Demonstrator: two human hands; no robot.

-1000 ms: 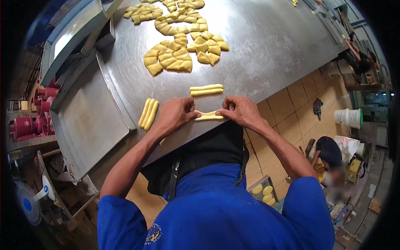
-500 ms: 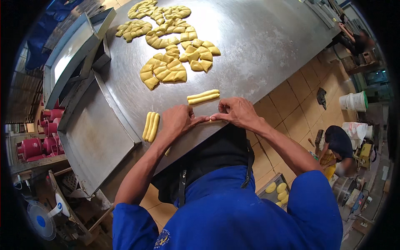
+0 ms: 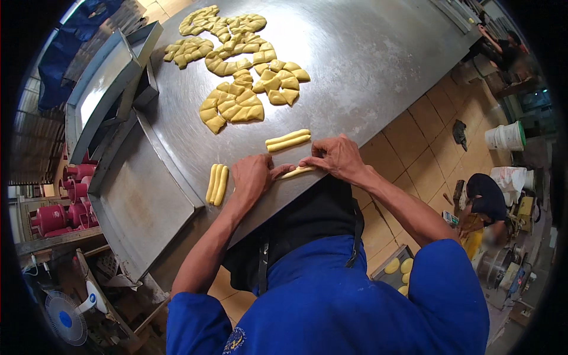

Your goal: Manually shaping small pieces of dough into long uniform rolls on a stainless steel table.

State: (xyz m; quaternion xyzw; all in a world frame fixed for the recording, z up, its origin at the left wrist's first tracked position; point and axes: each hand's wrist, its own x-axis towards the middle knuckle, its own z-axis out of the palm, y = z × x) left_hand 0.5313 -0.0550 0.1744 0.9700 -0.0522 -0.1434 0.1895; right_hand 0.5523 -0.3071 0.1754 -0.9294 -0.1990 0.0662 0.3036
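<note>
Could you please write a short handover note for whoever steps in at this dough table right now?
Left hand and right hand: both pressed on one dough strip at the steel table's near edge.
Done: three rolled sticks by the left hand, two rolled sticks just beyond the hands.
Left: the pile of cut dough pieces farther up the table.

dough strip (image 3: 296, 172) ends under both hands, far shelves blurred
</note>
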